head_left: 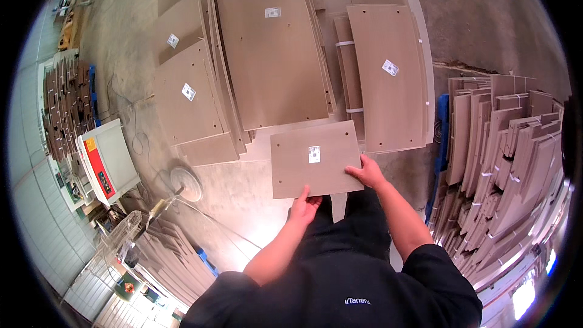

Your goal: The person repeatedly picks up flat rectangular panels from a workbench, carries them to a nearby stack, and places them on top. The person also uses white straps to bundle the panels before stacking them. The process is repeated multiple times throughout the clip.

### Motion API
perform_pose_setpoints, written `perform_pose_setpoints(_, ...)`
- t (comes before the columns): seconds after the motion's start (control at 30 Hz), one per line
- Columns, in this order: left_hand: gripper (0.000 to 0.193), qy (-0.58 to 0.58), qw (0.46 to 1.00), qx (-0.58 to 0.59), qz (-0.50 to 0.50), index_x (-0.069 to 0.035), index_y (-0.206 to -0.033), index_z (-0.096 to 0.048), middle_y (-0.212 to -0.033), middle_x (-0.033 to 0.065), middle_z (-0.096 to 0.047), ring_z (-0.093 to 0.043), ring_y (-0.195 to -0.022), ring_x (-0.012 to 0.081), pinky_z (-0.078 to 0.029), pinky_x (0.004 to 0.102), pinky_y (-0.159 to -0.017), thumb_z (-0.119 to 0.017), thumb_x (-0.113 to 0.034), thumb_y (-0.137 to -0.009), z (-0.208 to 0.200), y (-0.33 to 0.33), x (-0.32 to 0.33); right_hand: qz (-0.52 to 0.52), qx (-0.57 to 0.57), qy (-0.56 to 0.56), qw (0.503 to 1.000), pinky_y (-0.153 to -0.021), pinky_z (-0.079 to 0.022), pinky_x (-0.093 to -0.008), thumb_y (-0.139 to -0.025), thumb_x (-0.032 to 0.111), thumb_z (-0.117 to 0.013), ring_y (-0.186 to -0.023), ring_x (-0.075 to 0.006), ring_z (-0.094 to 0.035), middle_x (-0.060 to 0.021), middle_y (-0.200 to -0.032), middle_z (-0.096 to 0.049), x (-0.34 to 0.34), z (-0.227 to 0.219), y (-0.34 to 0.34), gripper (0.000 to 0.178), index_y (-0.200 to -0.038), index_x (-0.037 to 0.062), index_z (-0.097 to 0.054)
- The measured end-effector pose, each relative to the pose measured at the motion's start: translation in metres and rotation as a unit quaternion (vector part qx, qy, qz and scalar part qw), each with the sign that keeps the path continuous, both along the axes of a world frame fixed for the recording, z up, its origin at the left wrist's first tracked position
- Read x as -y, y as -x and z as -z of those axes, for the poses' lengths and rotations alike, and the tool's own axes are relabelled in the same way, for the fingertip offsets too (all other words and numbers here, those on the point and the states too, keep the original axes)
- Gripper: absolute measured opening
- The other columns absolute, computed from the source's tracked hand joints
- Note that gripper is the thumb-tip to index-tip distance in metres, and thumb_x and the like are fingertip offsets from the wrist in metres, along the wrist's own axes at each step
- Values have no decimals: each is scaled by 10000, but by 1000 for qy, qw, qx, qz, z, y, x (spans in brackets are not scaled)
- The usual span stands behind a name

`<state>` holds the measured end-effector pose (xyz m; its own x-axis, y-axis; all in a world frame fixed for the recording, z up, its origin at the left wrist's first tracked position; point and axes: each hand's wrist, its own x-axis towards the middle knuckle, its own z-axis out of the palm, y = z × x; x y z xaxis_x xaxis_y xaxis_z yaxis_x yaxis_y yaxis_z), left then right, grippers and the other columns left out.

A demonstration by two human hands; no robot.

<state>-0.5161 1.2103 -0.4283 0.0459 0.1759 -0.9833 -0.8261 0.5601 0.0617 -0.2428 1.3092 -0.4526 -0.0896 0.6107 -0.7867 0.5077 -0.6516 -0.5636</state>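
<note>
A rectangular brown panel (291,167) with a white label and small dark holes near its corners is held out in front of my body. My left hand (305,205) grips its near edge, thumb on top and fingers underneath. At the panel's right edge, my right hand (368,173) is closed with the thumb over the top face; its other fingers are partly hidden. Just beyond lie stacked brown panels: a large labelled panel (273,54) in the middle, smaller labelled panels (182,97) to the left, and a long labelled panel (388,97) to the right.
On the right, many brown panels (504,146) are stacked beside a blue pallet edge (442,121). To the left stand a white and red machine (109,161) and a fan with a wire cage (118,234). Cables run across the concrete floor (218,188). More panels (173,255) lie at lower left.
</note>
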Motion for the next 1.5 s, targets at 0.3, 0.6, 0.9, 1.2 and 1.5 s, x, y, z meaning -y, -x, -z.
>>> perform_pose_setpoints(0.3,315,10,996,-71,-46,-119,-1295,-561,-1181,87,-618,-591,-1056,276,-562,428,-842,-654,-215,-1010,80,22,37,-22,24,37,999,-891,-546,-421,-904,470,-696,-1043,-337,-704,-168,-1117,-741,57,52,15,592,-1306,45,-603)
perform_pose_setpoints(0.6,371,-22,919,-165,357,-11,-1283,-547,-1170,159,-666,-685,-1035,274,-578,419,-774,-572,-290,-1040,143,44,-48,1,20,-9,1000,-894,-549,-424,-900,398,-685,-1028,-324,-706,-135,-1084,-748,85,36,-25,431,-1208,97,-673)
perform_pose_setpoints(0.9,475,-110,981,-136,80,-55,-1287,-547,-1225,150,-619,-640,-1068,310,-563,468,-843,-660,-414,-997,156,51,-225,87,92,40,991,-845,-560,-388,-883,329,-704,-910,-274,-722,-121,-959,-749,197,28,-76,357,-1153,95,-699)
perform_pose_setpoints(1.2,429,-106,975,-179,79,-80,-1230,-587,-1004,105,-702,-676,-836,266,-574,437,-704,-681,-416,-981,192,47,-216,151,76,31,985,-759,-568,-333,-900,258,-707,-779,-177,-717,-81,-887,-741,204,37,-62,336,-1165,51,-688)
perform_pose_setpoints(1.5,362,-159,980,-96,78,-46,-1186,-601,-972,114,-696,-681,-826,272,-597,414,-668,-647,-359,-1010,135,8,-106,158,18,-5,987,-714,-564,-318,-920,277,-702,-719,-165,-708,-90,-886,-737,168,47,-30,344,-1160,32,-677)
